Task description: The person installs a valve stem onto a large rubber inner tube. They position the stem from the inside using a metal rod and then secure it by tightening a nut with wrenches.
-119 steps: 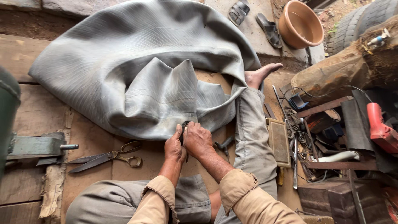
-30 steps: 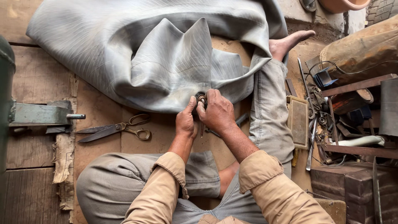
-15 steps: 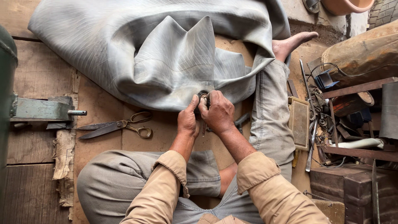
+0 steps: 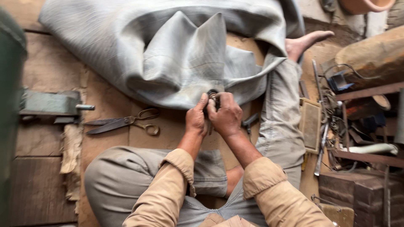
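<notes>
Now, left to right:
Scissors [image 4: 122,122]: lying open on the floor, could poke a knee.
Left hand [image 4: 196,119]: curled on the small dark round part [image 4: 212,95].
Right hand [image 4: 227,115]: pinching it too; might slip.
Grey rubber tube [image 4: 168,50]: just above; could slide.

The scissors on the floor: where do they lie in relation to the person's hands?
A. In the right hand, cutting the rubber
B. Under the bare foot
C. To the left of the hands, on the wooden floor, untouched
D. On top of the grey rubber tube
C: the scissors lie closed on the floor, left of the left hand and the right hand, which touch only the small dark part at the rubber tube.
</notes>
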